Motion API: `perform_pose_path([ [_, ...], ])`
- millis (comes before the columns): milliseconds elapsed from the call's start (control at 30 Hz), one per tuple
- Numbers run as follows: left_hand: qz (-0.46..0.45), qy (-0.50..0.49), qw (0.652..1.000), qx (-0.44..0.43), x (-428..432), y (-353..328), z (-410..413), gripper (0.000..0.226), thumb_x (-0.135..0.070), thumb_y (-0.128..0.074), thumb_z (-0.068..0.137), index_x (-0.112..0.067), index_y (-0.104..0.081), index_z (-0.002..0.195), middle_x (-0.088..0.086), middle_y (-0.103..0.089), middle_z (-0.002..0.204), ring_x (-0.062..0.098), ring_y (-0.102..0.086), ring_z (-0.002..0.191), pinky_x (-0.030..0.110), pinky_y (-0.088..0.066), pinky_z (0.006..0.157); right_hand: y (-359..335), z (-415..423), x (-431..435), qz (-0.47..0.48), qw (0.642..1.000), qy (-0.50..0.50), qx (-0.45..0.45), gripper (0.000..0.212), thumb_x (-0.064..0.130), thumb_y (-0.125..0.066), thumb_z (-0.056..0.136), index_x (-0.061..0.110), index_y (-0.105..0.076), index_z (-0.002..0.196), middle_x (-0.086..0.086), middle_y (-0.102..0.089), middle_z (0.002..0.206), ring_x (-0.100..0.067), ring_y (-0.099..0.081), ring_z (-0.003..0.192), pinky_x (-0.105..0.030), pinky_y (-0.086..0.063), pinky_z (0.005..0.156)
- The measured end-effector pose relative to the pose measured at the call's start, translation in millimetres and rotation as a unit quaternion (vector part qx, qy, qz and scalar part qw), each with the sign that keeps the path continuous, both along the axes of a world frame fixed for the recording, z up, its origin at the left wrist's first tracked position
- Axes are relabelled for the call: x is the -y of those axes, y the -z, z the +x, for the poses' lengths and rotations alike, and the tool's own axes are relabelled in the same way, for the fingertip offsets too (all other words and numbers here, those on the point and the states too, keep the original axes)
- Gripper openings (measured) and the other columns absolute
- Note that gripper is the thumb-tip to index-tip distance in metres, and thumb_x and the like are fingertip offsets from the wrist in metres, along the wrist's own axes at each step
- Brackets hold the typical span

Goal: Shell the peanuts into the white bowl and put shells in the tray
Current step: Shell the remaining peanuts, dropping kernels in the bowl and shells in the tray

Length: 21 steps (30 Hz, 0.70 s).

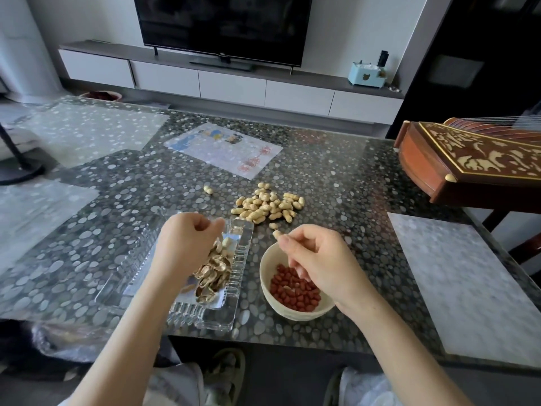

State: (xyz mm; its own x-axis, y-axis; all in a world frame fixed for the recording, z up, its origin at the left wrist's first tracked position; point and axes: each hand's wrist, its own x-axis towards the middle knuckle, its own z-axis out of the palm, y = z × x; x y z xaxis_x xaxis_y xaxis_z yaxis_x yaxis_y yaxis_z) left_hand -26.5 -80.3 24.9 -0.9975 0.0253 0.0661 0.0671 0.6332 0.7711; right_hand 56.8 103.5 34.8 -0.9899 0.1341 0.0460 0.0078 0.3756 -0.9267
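Hovering over the white bowl (263,276) near the right edge of the tray (243,250), the right hand (319,259) pinches a peanut (276,234); the left hand (184,244) curls its fingers (202,222) above the tray, grip unclear.

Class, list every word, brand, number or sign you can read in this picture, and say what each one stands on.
"TCL": small logo on the lower bezel of the television, only just legible.
Printed sheet under the table's clear cover: coloured figures and red marks, too blurred to read.
Blue box on the cabinet: a bear shape, no readable words.
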Motion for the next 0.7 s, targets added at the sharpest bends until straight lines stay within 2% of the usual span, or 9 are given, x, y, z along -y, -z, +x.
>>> perform_pose_path([
  [67, -0.053, -0.017, 0.998, 0.020, 15, 4, -9, 0.044, -0.030, -0.056, 0.093, -0.002, -0.052, 0.060, 0.007, -0.040, 0.049, 0.018, -0.028, 0.042, 0.022, -0.020, 0.043, -1, -10, 17, 0.069, 0.997, -0.031, -0.027, 0.025, 0.034, -0.064, 0.089, 0.013, -0.068, 0.076, 0.006, -0.060, 0.059, -0.006, -0.051, 0.051, -0.022, -0.042, 0.052],
  [133, -0.099, -0.025, 0.994, 0.035, 27, 7, -14, 0.047, -0.032, -0.053, 0.094, -0.008, -0.041, 0.055, 0.003, -0.036, 0.046, 0.018, -0.029, 0.043, 0.024, -0.020, 0.044, 1, -21, 35, 0.159, 0.984, -0.055, -0.054, 0.020, 0.032, -0.066, 0.089, 0.015, -0.073, 0.082, 0.006, -0.066, 0.068, -0.009, -0.057, 0.060, -0.026, -0.045, 0.061],
  [233, -0.137, -0.024, 0.990, 0.033, 35, 10, -15, 0.054, -0.034, -0.056, 0.093, -0.012, -0.035, 0.049, -0.001, -0.034, 0.040, 0.016, -0.029, 0.040, 0.024, -0.019, 0.042, 5, -38, 57, 0.310, 0.945, -0.086, -0.055, 0.021, 0.031, -0.064, 0.090, 0.019, -0.073, 0.103, 0.003, -0.071, 0.092, -0.014, -0.063, 0.083, -0.026, -0.048, 0.072],
  [300, -0.146, -0.027, 0.989, 0.023, 38, 10, -15, 0.055, -0.036, -0.058, 0.091, -0.013, -0.033, 0.048, -0.002, -0.034, 0.040, 0.015, -0.031, 0.039, 0.024, -0.020, 0.042, 8, -49, 64, 0.378, 0.919, -0.101, -0.043, 0.026, 0.030, -0.061, 0.092, 0.019, -0.069, 0.113, 0.001, -0.070, 0.101, -0.016, -0.062, 0.092, -0.027, -0.048, 0.078],
  [400, -0.142, -0.048, 0.989, 0.000, 41, 12, -16, 0.053, -0.042, -0.054, 0.092, -0.012, -0.037, 0.052, 0.001, -0.042, 0.046, 0.018, -0.038, 0.044, 0.026, -0.027, 0.044, 10, -71, 54, 0.410, 0.911, -0.045, -0.015, 0.024, 0.021, -0.057, 0.094, 0.015, -0.067, 0.115, 0.000, -0.070, 0.105, -0.015, -0.062, 0.085, -0.030, -0.053, 0.079],
  [500, -0.121, -0.069, 0.990, -0.024, 41, 13, -18, 0.048, -0.043, -0.051, 0.093, -0.011, -0.041, 0.058, 0.002, -0.048, 0.052, 0.017, -0.041, 0.048, 0.027, -0.030, 0.046, 15, -109, 21, 0.452, 0.885, 0.082, 0.069, 0.013, 0.010, -0.055, 0.091, 0.009, -0.068, 0.093, -0.007, -0.068, 0.092, -0.026, -0.061, 0.084, -0.028, -0.046, 0.066],
  [533, -0.112, -0.073, 0.991, -0.032, 39, 13, -19, 0.046, -0.042, -0.051, 0.093, -0.011, -0.042, 0.060, 0.002, -0.048, 0.055, 0.017, -0.041, 0.049, 0.028, -0.030, 0.046, 16, -119, 8, 0.452, 0.878, 0.117, 0.111, 0.012, 0.009, -0.055, 0.091, 0.007, -0.066, 0.093, -0.011, -0.067, 0.096, -0.030, -0.062, 0.089, -0.028, -0.042, 0.066],
  [633, -0.087, -0.075, 0.992, -0.059, 37, 13, -20, 0.041, -0.038, -0.053, 0.093, -0.011, -0.043, 0.063, 0.001, -0.048, 0.057, 0.016, -0.041, 0.052, 0.028, -0.027, 0.046, 24, -141, -20, 0.431, 0.866, 0.145, 0.208, 0.019, 0.015, -0.060, 0.089, 0.004, -0.061, 0.105, -0.015, -0.064, 0.113, -0.032, -0.060, 0.104, -0.029, -0.041, 0.072],
  [700, -0.077, -0.071, 0.992, -0.074, 35, 13, -21, 0.038, -0.036, -0.053, 0.093, -0.010, -0.048, 0.066, 0.002, -0.051, 0.059, 0.017, -0.044, 0.054, 0.028, -0.029, 0.047, 32, -151, -30, 0.425, 0.866, 0.119, 0.234, 0.029, 0.026, -0.067, 0.085, 0.005, -0.061, 0.103, -0.015, -0.064, 0.114, -0.031, -0.060, 0.105, -0.029, -0.041, 0.072],
])
